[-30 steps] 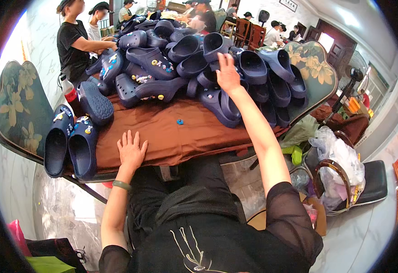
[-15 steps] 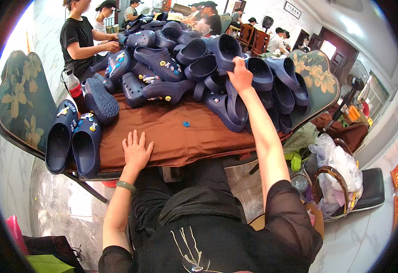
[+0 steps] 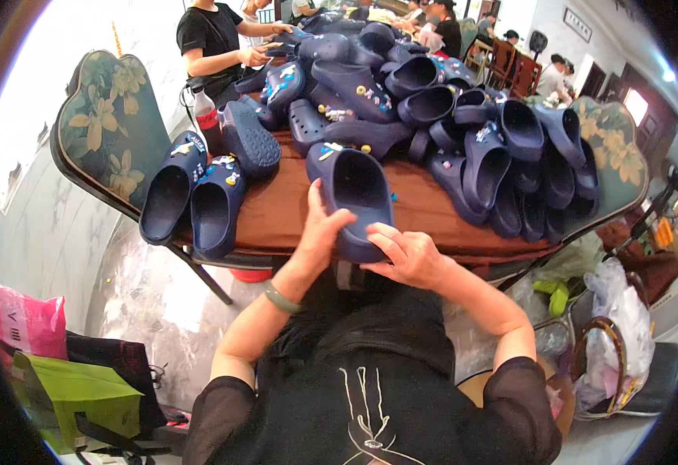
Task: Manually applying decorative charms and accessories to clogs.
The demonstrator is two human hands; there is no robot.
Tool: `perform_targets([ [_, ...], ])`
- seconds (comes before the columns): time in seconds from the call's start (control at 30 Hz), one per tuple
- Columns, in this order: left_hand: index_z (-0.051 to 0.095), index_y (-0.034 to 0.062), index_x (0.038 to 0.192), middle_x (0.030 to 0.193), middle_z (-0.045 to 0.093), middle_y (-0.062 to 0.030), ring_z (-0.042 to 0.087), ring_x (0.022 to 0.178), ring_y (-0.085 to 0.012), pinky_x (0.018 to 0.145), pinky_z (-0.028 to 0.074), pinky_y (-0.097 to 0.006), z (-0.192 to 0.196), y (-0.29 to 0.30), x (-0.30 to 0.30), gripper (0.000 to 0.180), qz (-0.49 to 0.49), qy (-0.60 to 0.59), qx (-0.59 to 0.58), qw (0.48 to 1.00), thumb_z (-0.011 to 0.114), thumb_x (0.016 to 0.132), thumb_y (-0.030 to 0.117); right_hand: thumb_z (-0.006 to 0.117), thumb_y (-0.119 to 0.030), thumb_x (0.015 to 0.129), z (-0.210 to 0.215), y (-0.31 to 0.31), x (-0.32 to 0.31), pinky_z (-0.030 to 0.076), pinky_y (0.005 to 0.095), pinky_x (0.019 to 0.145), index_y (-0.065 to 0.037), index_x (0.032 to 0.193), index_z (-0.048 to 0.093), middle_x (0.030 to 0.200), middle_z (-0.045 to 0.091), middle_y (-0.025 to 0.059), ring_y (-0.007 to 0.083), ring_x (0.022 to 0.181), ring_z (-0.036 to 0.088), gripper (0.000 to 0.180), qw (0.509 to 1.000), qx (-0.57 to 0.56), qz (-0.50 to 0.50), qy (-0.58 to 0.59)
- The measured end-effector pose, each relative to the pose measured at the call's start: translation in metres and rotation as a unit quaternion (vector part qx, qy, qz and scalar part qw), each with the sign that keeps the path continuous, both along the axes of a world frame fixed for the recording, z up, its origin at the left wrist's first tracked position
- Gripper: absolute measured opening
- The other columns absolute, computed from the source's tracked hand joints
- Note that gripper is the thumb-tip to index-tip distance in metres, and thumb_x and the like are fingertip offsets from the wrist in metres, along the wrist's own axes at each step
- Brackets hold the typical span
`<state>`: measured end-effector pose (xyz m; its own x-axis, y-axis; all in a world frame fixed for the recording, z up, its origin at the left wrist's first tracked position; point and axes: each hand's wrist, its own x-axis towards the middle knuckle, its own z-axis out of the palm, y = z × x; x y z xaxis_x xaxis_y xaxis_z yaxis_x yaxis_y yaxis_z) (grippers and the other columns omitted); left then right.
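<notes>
A dark navy clog (image 3: 364, 186) is held between my two hands at the near edge of the table, its open heel toward me and small charms on its toe. My left hand (image 3: 322, 231) grips its left side, the thumb over the heel rim. At the heel's right side, my right hand (image 3: 407, 254) has its fingers closed on the rim. A pair of navy clogs with charms (image 3: 216, 208) stands to the left. Beyond lies a big pile of similar clogs (image 3: 354, 89), some with charms. A small blue piece (image 3: 394, 197) shows on the cloth beside the held clog.
Brown cloth (image 3: 273, 223) covers the table. Flowered chair backs (image 3: 106, 124) rise at both ends. A bottle with a red label (image 3: 205, 116) stands behind the left pair. A co-worker in black (image 3: 213, 46) works across the pile. Bags (image 3: 83, 395) sit lower left; a chair with plastic bags (image 3: 614, 333) stands right.
My right hand has brought a clog from the pile toward me. My left hand has left the cloth and taken hold of it too. The whole view has shifted, putting the table farther right.
</notes>
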<state>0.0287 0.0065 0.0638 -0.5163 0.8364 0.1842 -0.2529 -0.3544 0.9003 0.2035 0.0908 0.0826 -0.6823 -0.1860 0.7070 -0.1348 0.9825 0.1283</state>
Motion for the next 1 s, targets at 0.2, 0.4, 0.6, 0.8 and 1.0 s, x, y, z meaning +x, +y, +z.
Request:
perform_targets([
  [0.2, 0.031, 0.0051, 0.141, 0.129, 0.047, -0.0094, 0.051, 0.110, -0.0165, 0.087, 0.045, -0.024, -0.024, -0.066, -0.089, 0.086, -0.123, 0.047, -0.096, 0.987, 0.045, 0.056, -0.004, 0.063, -0.015, 0.081, -0.048, 0.101, -0.033, 0.050, 0.0357, 0.068, -0.008, 0.102, 0.056, 0.105, 0.056, 0.0109, 0.0307, 0.092, 0.057, 0.024, 0.988, -0.109, -0.109, 0.014],
  [0.4, 0.058, 0.0001, 0.114, 0.096, 0.063, -0.0033, 0.058, 0.086, -0.0104, 0.075, 0.047, -0.026, -0.027, -0.034, -0.154, 0.033, -0.046, 0.296, -0.288, 0.910, 0.055, 0.083, 0.010, 0.066, -0.022, 0.080, -0.115, 0.158, -0.063, 0.046, 0.0418, 0.083, -0.008, 0.105, 0.059, 0.103, 0.053, 0.0162, 0.0344, 0.096, 0.053, 0.029, 0.953, -0.165, -0.254, -0.005],
  [0.6, 0.063, 0.0006, 0.093, 0.079, 0.062, -0.0119, 0.062, 0.076, -0.0157, 0.065, 0.046, -0.029, -0.014, -0.010, -0.117, 0.040, 0.249, 0.397, -0.255, 0.846, 0.059, 0.087, 0.040, 0.067, -0.020, 0.078, -0.127, 0.165, -0.059, 0.044, 0.0421, 0.083, -0.004, 0.098, 0.060, 0.099, 0.052, 0.0149, 0.0322, 0.094, 0.052, 0.027, 0.929, -0.264, -0.259, -0.003],
  [0.8, 0.064, 0.0060, 0.089, 0.076, 0.059, -0.0020, 0.054, 0.065, -0.0110, 0.061, 0.043, -0.027, -0.003, 0.009, -0.078, 0.032, 0.037, 0.116, -0.189, 0.975, 0.059, 0.084, 0.038, 0.064, -0.019, 0.080, -0.097, 0.145, -0.085, 0.040, 0.0423, 0.091, -0.005, 0.110, 0.058, 0.112, 0.051, 0.0155, 0.0338, 0.106, 0.048, 0.034, 0.949, -0.218, -0.198, 0.108],
  [1.0, 0.063, -0.0012, 0.094, 0.085, 0.064, -0.0041, 0.058, 0.068, -0.0108, 0.062, 0.047, -0.025, -0.034, 0.008, -0.054, 0.024, 0.013, 0.152, -0.106, 0.983, 0.055, 0.082, 0.019, 0.067, -0.039, 0.077, -0.060, 0.110, -0.092, 0.025, 0.0417, 0.108, -0.007, 0.128, 0.047, 0.137, 0.039, 0.0163, 0.0341, 0.129, 0.032, 0.064, 0.925, -0.340, -0.018, -0.168],
])
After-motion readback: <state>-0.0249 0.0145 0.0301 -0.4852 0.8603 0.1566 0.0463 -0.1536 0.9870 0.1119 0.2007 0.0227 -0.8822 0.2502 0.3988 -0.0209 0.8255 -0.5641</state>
